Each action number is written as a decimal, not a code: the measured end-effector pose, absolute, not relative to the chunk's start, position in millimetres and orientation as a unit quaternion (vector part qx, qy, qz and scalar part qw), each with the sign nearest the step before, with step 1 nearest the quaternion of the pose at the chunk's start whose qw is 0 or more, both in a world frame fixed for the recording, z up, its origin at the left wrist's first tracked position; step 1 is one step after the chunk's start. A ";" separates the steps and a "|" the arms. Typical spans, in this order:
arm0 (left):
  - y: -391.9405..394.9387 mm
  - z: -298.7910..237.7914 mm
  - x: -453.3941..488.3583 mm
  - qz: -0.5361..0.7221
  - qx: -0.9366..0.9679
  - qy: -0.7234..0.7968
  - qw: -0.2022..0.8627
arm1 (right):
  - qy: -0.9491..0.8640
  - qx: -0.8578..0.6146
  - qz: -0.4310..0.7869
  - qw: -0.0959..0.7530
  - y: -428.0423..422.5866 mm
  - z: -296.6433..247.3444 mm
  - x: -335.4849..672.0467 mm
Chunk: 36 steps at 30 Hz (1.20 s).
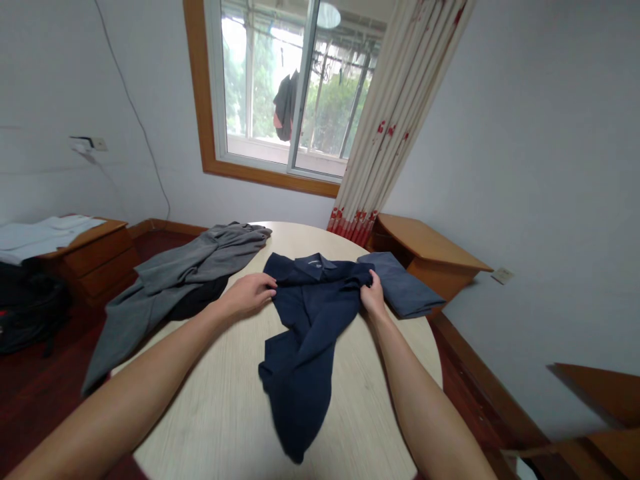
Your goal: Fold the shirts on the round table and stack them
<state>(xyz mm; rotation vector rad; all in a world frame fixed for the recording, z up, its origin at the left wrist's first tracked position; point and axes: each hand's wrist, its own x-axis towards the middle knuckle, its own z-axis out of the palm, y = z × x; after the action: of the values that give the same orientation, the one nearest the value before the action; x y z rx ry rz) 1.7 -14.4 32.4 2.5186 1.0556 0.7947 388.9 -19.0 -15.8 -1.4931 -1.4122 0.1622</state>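
Observation:
A dark navy collared shirt (313, 320) lies bunched on the round pale table (220, 407), its collar toward the window and its lower end trailing toward me. My left hand (250, 293) pinches the shirt's left edge just below the shoulder. On the opposite edge, my right hand (373, 295) is closed on the cloth, the thumb on top. Right of that hand lies a folded blue-grey garment (403, 287), flat near the table's edge. Some of the fingers of both hands are hidden by the fabric.
Grey clothing (180, 267) is heaped at the table's left and hangs over its edge, with a black garment (200, 298) beneath. Beyond stand a wooden desk (430, 243), a long curtain (390, 133) and a window. A drawer cabinet (100, 260) stands far left.

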 end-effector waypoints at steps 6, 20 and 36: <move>-25.7 16.3 21.3 0.191 0.920 0.316 0.132 | -0.656 -0.628 0.115 0.402 -32.4 -17.6 366.4; -39.2 32.3 36.7 0.132 0.937 0.316 0.060 | -0.723 -0.604 0.127 0.311 -52.5 4.0 334.0; -1.0 69.0 -56.4 0.340 0.725 0.321 0.506 | -0.448 -0.662 -0.051 0.599 -59.8 39.7 397.5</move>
<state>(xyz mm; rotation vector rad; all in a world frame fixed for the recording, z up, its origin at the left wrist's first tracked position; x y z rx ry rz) -56.4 -1.0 69.0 1.7484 0.7755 0.8211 397.5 -59.8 39.7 -1.5340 -1.0382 -0.1180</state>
